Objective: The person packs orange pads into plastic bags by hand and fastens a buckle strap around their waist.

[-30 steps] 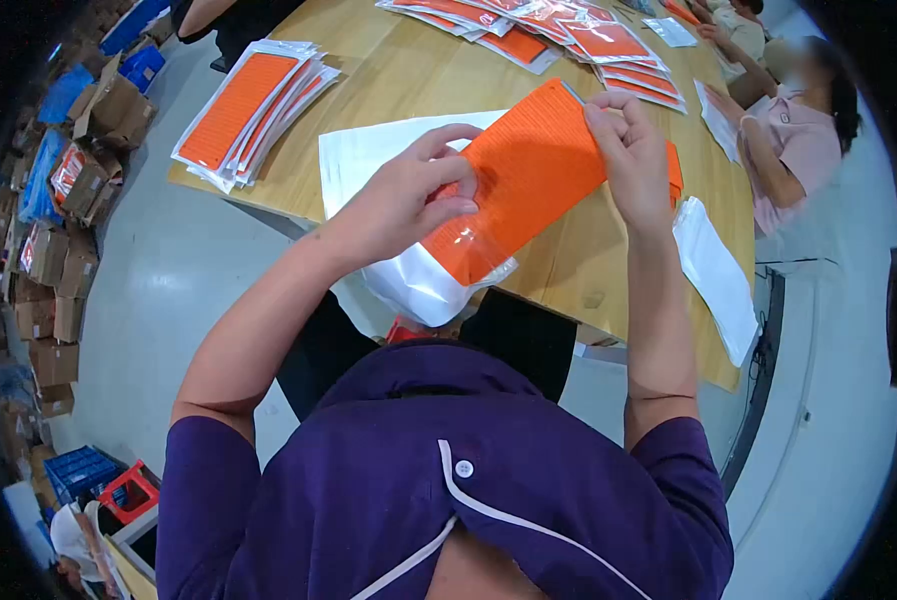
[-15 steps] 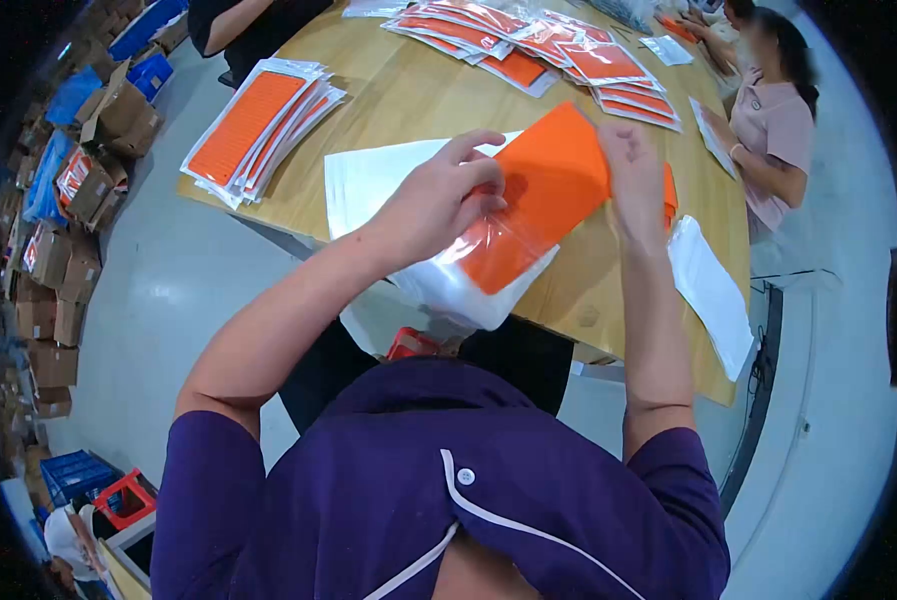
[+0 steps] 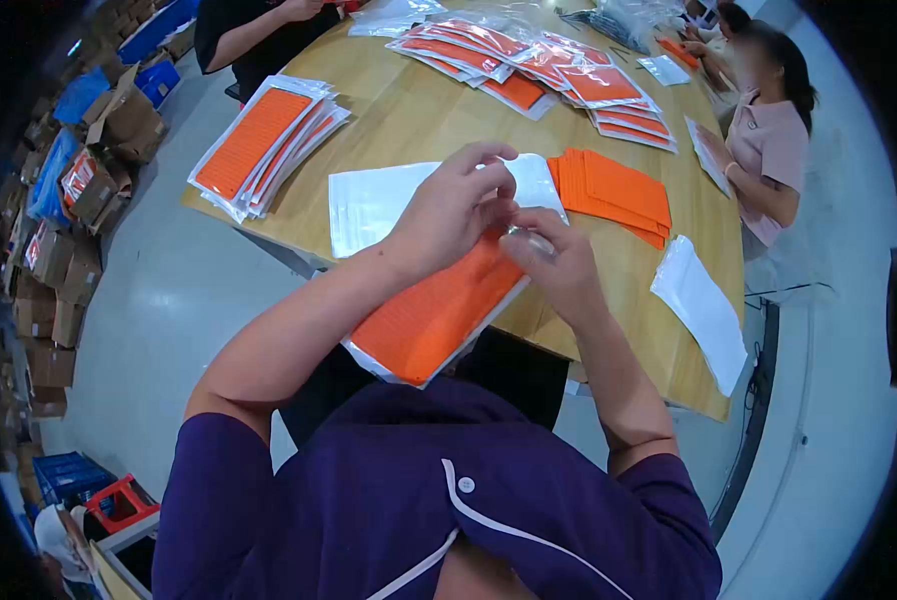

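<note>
Both hands are closed at the upper end of a clear plastic bag (image 3: 438,312) with an orange ridged sheet inside, tilted over the table's front edge. My left hand (image 3: 460,205) has its fingers curled at the bag's mouth. My right hand (image 3: 560,262) pinches the bag's upper right corner, where crumpled clear plastic shows. Behind my left wrist lies a stack of white bags (image 3: 373,205). A fanned stack of orange sheets (image 3: 618,195) lies beyond my right hand, and a white stack (image 3: 703,315) is at the table's right edge.
Filled bags with orange sheets form one pile (image 3: 258,150) at the left and another pile (image 3: 578,75) at the back of the wooden table (image 3: 368,110). A person in pink (image 3: 768,150) sits at the right, another in black (image 3: 253,40) at the back left. Cardboard boxes (image 3: 123,120) line the left.
The orange sheet has gone down into the bag, which has swung toward my body. My right hand has moved left and down, beside my left hand. The orange stack is now uncovered.
</note>
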Available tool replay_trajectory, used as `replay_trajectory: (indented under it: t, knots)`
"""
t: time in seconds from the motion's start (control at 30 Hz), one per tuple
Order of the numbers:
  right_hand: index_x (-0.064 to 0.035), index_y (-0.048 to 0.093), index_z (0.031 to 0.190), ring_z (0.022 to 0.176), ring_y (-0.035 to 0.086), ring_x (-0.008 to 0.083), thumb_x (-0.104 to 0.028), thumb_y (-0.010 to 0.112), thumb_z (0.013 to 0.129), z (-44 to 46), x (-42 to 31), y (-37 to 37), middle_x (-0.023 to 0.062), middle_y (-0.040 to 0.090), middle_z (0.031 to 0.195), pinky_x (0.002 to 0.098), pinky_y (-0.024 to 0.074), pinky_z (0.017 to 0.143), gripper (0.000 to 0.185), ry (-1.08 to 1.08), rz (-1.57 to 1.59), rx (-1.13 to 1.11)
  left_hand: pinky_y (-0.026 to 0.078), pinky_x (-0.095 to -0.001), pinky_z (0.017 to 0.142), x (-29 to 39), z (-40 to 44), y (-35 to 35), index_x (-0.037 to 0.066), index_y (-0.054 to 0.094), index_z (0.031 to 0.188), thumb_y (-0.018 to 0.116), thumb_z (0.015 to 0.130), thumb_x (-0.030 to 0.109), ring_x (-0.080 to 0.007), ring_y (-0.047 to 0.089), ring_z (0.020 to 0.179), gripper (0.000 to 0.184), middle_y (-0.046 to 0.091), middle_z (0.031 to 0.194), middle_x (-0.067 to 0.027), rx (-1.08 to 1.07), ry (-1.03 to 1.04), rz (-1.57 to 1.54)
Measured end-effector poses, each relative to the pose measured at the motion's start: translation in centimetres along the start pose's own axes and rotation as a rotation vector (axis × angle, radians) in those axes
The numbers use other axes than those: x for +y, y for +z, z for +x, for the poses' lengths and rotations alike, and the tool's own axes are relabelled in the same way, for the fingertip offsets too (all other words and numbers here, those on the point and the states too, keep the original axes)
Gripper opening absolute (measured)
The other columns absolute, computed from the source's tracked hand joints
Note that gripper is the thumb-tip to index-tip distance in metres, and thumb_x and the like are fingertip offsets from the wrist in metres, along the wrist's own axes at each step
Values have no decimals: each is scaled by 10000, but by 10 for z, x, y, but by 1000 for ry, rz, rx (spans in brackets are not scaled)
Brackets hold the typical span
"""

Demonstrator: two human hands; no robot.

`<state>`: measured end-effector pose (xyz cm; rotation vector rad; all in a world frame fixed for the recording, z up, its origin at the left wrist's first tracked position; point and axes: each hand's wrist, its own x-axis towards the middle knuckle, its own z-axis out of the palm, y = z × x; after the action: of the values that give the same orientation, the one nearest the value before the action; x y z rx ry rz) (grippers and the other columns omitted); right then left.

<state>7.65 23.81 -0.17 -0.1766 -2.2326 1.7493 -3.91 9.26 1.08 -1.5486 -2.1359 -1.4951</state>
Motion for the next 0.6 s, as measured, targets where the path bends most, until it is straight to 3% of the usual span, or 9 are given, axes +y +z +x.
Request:
replay_trajectory:
  t: [0.17,0.3,0.33,0.47,0.6]
  knots:
    - [-21,658,1019,834,552,150,-116,674,863,0,17,2,50,593,910,254,451,813,182,-259,-159,-16,488,-269,724,-5,-8,2,31,583,941,640,837,9,-169,594,836,121,517,1278,-111,-31,-60,64]
    - [-24,649,973,863,546,130,-71,672,844,5,23,6,80,606,1032,243,421,779,140,-206,-151,127,463,-223,646,-24,-12,-2,21,623,911,685,853,88,-110,569,721,108,618,1088,-99,95,-399,-270]
    - [-24,649,973,863,546,130,-71,672,844,6,21,6,80,606,1032,243,421,779,140,-214,-152,121,463,-223,646,-26,-14,-5,21,623,911,685,853,88,-110,569,721,108,618,1088,-99,104,-397,-266]
    - [-25,647,899,763,517,112,-81,690,831,7,11,4,50,605,896,221,405,715,98,14,-105,84,416,-196,557,-30,-22,-12,9,664,835,715,860,155,-67,507,599,156,641,784,-41,-136,-759,-278]
    - [-29,644,860,685,468,99,-88,697,826,11,9,-12,20,570,779,209,382,660,86,130,-192,-33,407,-226,535,-31,-27,-7,-7,676,749,735,836,201,-98,477,535,233,590,617,-38,-4,-662,-377]
